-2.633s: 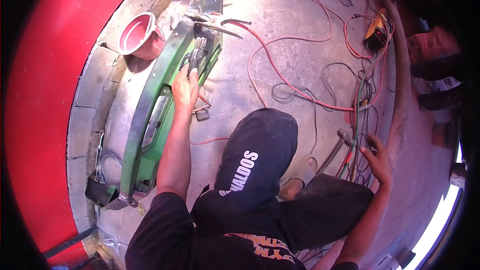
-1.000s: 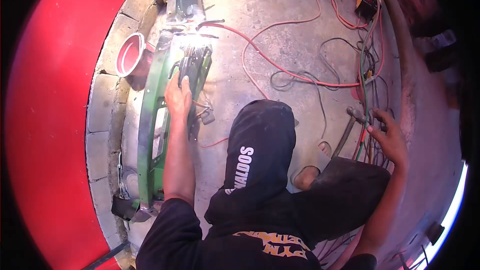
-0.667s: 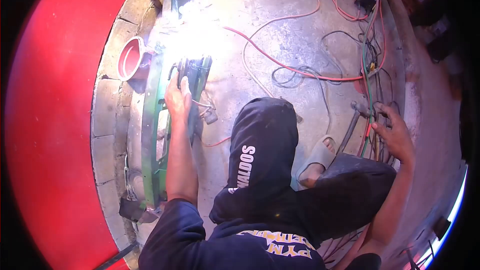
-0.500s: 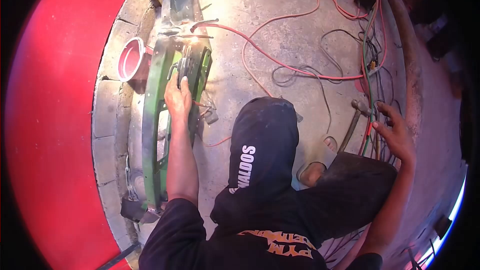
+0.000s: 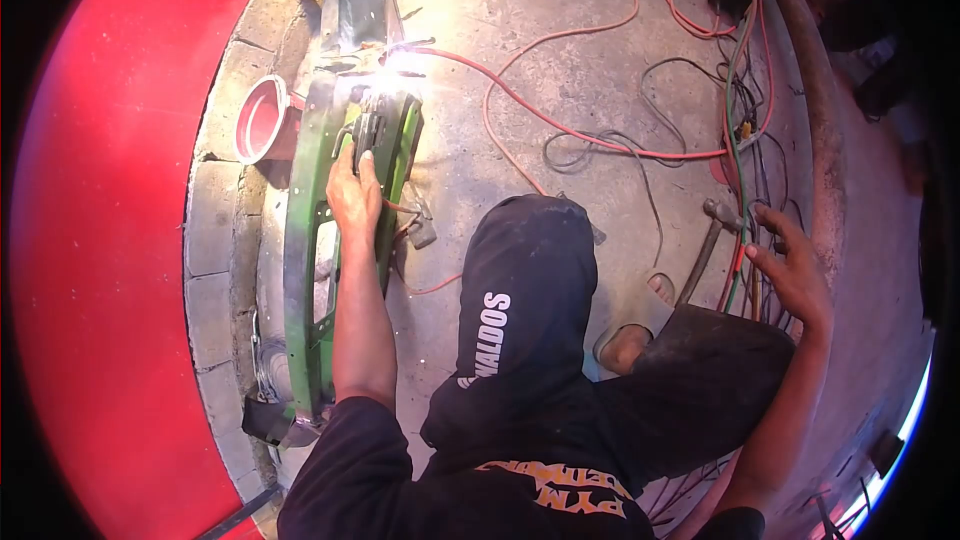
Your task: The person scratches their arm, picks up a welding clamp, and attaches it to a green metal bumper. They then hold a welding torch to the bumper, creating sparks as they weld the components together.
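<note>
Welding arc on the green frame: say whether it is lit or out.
Lit: a bright white glare sits at the tip of the dark electrode holder in the left hand, on the green metal frame.

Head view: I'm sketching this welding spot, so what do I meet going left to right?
Red curved wall → pink plastic bucket → green metal frame → left hand gripping the black welding holder → black hood → grey metal hammer → right hand, open.
</note>
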Demonstrator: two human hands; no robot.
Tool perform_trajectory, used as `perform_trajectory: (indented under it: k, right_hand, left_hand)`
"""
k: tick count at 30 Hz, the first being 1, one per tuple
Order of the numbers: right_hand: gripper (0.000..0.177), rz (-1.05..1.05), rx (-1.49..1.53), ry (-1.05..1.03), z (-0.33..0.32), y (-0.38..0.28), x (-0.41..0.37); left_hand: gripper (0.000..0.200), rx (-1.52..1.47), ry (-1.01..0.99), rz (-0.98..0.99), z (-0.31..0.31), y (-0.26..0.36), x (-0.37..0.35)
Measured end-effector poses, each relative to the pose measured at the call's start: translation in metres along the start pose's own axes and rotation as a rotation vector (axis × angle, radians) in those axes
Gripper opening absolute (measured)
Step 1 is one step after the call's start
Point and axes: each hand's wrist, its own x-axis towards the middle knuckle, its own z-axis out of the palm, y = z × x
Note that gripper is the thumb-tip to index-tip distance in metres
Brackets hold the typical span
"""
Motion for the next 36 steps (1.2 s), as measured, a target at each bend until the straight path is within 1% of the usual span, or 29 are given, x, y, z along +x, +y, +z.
perform_trajectory:
  k: [3,6,7,10,12,16,18,19,21,25,34,36]
  right_hand:
    - [0.058,0.005,-0.008,-0.002,-0.001,-0.002,0.000]
    - [0.059,-0.016,-0.070,0.023,0.001,0.005,0.001]
    - [0.059,-0.010,-0.051,0.013,0.000,0.003,0.001]
    - [0.060,-0.003,-0.034,0.001,-0.001,-0.001,0.001]
    - [0.060,-0.016,-0.077,0.016,0.000,0.002,0.001]
    - [0.060,-0.015,-0.056,0.011,0.000,0.003,0.002]
    - [0.060,-0.054,-0.084,0.021,0.002,0.012,0.003]
    - [0.060,-0.032,-0.064,0.014,0.001,0.009,0.002]
    - [0.060,0.012,-0.025,-0.001,0.000,0.001,0.001]
    - [0.059,0.001,-0.004,-0.004,0.000,0.001,0.002]
    - [0.058,-0.003,0.002,-0.007,0.000,0.003,0.002]
    - [0.058,-0.001,0.003,-0.005,0.000,0.002,0.001]
  left_hand:
    - [0.049,-0.040,-0.001,-0.009,0.000,0.000,0.001]
    - [0.049,0.028,0.004,0.043,-0.002,0.003,-0.001]
    - [0.049,-0.005,-0.031,-0.018,-0.003,0.003,-0.001]
    - [0.049,-0.021,-0.014,-0.023,-0.005,0.006,-0.003]
    - [0.049,0.005,-0.011,-0.004,-0.005,0.006,-0.002]
    - [0.049,0.018,0.004,0.026,-0.002,0.004,0.001]
    - [0.048,-0.022,-0.030,-0.043,-0.001,0.006,0.002]
    - [0.047,-0.041,-0.046,-0.078,-0.002,0.007,0.003]
    - [0.047,-0.044,-0.059,-0.092,-0.002,0.008,0.003]
    - [0.046,-0.034,-0.046,-0.063,0.000,0.004,0.002]
    - [0.046,-0.028,-0.036,-0.069,-0.002,0.005,0.003]
    - [0.047,-0.095,-0.043,-0.116,0.000,0.002,0.003]
